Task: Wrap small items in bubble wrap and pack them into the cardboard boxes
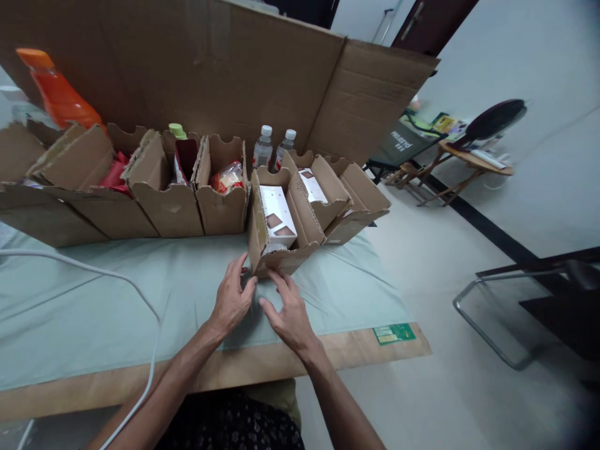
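A row of open cardboard bins stands on a table under a pale green cloth [94, 306]. My left hand [232, 297] and my right hand [288, 312] rest side by side at the front of one bin [281, 247] that holds a white box [277, 215] with brown squares. The fingers of both hands are spread and touch the bin's lower front edge. Neither hand holds anything. The neighbouring bin [328, 194] to the right holds a similar white box [312, 185].
Bins to the left hold red packets [115, 175], a green-capped item [177, 131] and a snack bag [228, 178]. Two water bottles [262, 149] stand behind, before a large cardboard sheet [210, 69]. An orange bottle [59, 94] is far left. A white cable [117, 281] crosses the cloth. Chairs stand right.
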Demonstrator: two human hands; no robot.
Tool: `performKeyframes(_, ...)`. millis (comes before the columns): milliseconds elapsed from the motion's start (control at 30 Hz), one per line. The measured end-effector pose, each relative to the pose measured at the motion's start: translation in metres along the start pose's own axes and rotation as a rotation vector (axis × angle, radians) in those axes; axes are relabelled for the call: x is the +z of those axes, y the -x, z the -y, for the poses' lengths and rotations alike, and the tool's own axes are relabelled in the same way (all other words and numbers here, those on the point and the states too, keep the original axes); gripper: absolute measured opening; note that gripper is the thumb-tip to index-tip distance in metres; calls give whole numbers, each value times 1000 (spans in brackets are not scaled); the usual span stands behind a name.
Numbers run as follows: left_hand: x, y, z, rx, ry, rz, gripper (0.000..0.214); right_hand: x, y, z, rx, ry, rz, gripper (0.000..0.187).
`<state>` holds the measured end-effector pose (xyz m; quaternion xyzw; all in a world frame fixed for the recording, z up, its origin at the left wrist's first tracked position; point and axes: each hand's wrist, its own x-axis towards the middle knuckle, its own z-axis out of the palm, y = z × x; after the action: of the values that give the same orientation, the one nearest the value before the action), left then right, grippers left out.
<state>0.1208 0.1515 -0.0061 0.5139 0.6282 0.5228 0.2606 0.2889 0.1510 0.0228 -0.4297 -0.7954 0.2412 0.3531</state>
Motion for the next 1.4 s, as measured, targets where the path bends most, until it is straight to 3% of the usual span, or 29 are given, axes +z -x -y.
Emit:
performKeyframes(100,-8,13,0,10,-34,31,56,6,-23,-2,-14,20,99,53)
performKeyframes(367,-45,48,15,60,-92,114,37,11,-87,-33,11,134,129,63)
performKeyframes(500,-48,51,20,13,-66,107,32,12,-102,-46,22,156,171,68)
performKeyframes(567,-46,51,20,6,-36,103,32,8,-104,-45,17,151,182,61)
performKeyframes(700,-41,52,20,9,6,71,33,0,-114,-9,-25,39,104,39)
performKeyframes(800,-38,53,22,36,10,13,33,9,-143,37,-78,-22,92,50)
performKeyframes(900,-40,52,23,64,-31,-59,30,30,-187,72,-85,129,211,62)
performKeyframes(1033,-47,48,22,63,-79,-169,27,50,-222,87,-12,472,290,35)
performKeyframes(1167,-54,47,22,11,-65,-279,30,46,-195,88,7,562,247,27)
performKeyframes(1300,-66,49,20,-2,17,-399,37,25,-117,89,-108,421,188,22)
performKeyframes(1400,-81,51,17,19,88,-464,49,-7,-49,85,-276,251,106,26)
